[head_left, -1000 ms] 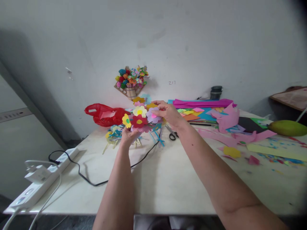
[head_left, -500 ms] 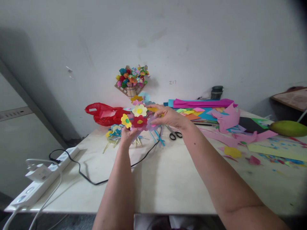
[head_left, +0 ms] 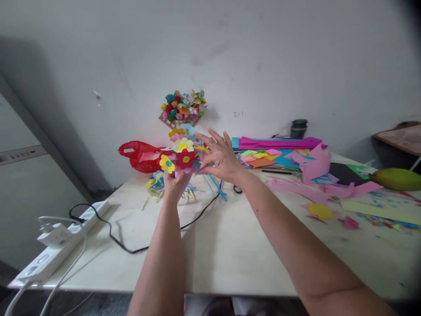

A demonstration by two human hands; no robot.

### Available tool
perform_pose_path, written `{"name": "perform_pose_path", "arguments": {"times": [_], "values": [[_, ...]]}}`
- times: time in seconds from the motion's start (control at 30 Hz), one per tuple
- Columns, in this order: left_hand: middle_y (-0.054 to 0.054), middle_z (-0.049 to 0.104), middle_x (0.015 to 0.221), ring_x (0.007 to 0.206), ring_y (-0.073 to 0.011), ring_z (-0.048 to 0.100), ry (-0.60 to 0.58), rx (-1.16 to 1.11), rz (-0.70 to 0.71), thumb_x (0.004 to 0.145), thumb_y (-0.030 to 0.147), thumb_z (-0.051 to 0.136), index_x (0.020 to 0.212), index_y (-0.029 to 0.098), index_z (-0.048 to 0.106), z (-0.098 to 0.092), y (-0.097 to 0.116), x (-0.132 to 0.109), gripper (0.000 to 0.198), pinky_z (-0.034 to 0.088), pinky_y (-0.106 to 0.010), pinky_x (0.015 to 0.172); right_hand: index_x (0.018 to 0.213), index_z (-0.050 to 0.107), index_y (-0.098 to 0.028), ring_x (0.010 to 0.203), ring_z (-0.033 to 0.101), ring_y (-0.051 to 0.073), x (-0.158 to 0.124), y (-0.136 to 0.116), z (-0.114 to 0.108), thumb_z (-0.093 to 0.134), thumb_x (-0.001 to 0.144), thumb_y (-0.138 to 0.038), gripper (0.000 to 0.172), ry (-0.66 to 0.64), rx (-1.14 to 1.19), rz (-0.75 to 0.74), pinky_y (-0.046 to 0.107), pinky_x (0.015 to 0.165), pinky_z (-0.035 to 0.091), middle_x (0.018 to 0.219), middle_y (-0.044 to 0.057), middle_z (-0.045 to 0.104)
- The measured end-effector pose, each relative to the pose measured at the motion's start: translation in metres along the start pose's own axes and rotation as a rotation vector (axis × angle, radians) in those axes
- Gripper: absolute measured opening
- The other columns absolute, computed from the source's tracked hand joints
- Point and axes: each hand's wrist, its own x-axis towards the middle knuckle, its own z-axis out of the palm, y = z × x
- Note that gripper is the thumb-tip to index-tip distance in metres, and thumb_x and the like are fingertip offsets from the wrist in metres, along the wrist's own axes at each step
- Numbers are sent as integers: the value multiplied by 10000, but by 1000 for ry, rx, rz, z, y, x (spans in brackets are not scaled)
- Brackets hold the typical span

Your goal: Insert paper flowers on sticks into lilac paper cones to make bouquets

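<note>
A bunch of paper flowers (head_left: 183, 147) in red, cream, yellow, pink, orange and light blue is held above the table. My left hand (head_left: 176, 186) is wrapped round its lower part, below the red flower (head_left: 185, 159). At the bunch's right side my right hand (head_left: 219, 160) pinches the edge of a purple paper piece (head_left: 205, 165) between thumb and forefinger, its other fingers spread upward. Blue paper strips (head_left: 217, 188) lie on the table behind, beside more paper flowers (head_left: 156, 182).
A red plastic bag (head_left: 140, 156) sits at the back left. A power strip (head_left: 66, 245) and black cable (head_left: 115, 241) lie left. Coloured paper (head_left: 279, 142), pink scraps (head_left: 315, 164) and a yellow-green fruit (head_left: 396, 178) are on the right. Scissors (head_left: 237, 189) are partly hidden.
The bunch has shifted slightly left in my left hand. My right hand's fingers have lifted and spread off the flowers, and my right forearm now covers more of the scissors.
</note>
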Motion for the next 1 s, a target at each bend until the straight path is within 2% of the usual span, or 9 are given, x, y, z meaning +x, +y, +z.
{"name": "perform_pose_path", "arguments": {"times": [0.1, 0.23, 0.3, 0.4, 0.5, 0.63, 0.83, 1.0], "values": [[-47, 713, 847, 779, -172, 648, 15, 8, 13, 546, 359, 765, 852, 164, 667, 2, 4, -2, 376, 524, -263, 718, 767, 705, -279, 1411, 164, 275, 0, -8, 0, 687, 762, -287, 20, 57, -124, -63, 599, 1126, 1, 1374, -21, 481], [-39, 708, 858, 796, -161, 643, 37, -16, 37, 555, 353, 762, 844, 172, 664, 4, 6, -3, 355, 519, -268, 755, 802, 707, -289, 1277, 357, 234, -3, -17, 7, 526, 869, -193, 215, 57, -234, -144, 511, 1113, 133, 1289, -21, 552], [-32, 703, 830, 769, -154, 640, 44, -22, 33, 558, 348, 757, 835, 173, 661, 2, 4, -2, 341, 519, -270, 743, 812, 713, -273, 1154, 437, 227, -4, -17, 13, 496, 883, -166, 252, 36, -268, -156, 468, 1046, 223, 1199, 7, 611], [-37, 700, 824, 746, -148, 639, 51, -23, 22, 551, 331, 758, 863, 167, 662, -1, -1, 2, 366, 514, -263, 719, 822, 718, -256, 1005, 479, 224, -5, -14, 20, 506, 893, -203, 230, 11, -271, -119, 423, 889, 302, 992, 32, 686], [-57, 702, 852, 767, -158, 645, 37, -27, 33, 534, 333, 764, 894, 153, 660, -3, -3, 3, 415, 510, -261, 724, 796, 723, -246, 940, 487, 223, -5, -11, 25, 528, 898, -284, 223, 31, -243, -57, 402, 810, 295, 876, 31, 714], [-62, 702, 859, 765, -160, 640, 3, -42, 59, 531, 351, 765, 871, 146, 661, -2, -4, 4, 410, 510, -265, 725, 801, 733, -253, 966, 478, 235, -5, -10, 28, 567, 876, -324, 196, 66, -199, -33, 414, 852, 267, 894, 24, 732], [-53, 704, 847, 777, -167, 646, 9, -41, 46, 534, 364, 773, 857, 157, 660, -3, -5, 4, 400, 514, -262, 715, 820, 729, -236, 967, 488, 240, -7, -12, 34, 589, 863, -312, 165, 21, -196, -56, 407, 839, 276, 857, 30, 730], [-41, 707, 851, 776, -161, 648, 5, -23, 71, 571, 364, 754, 843, 171, 660, -3, -9, 5, 346, 516, -258, 728, 792, 708, -218, 903, 510, 223, -7, -17, 38, 515, 893, -206, 218, 2, -294, -40, 385, 780, 295, 816, 30, 714]]}}
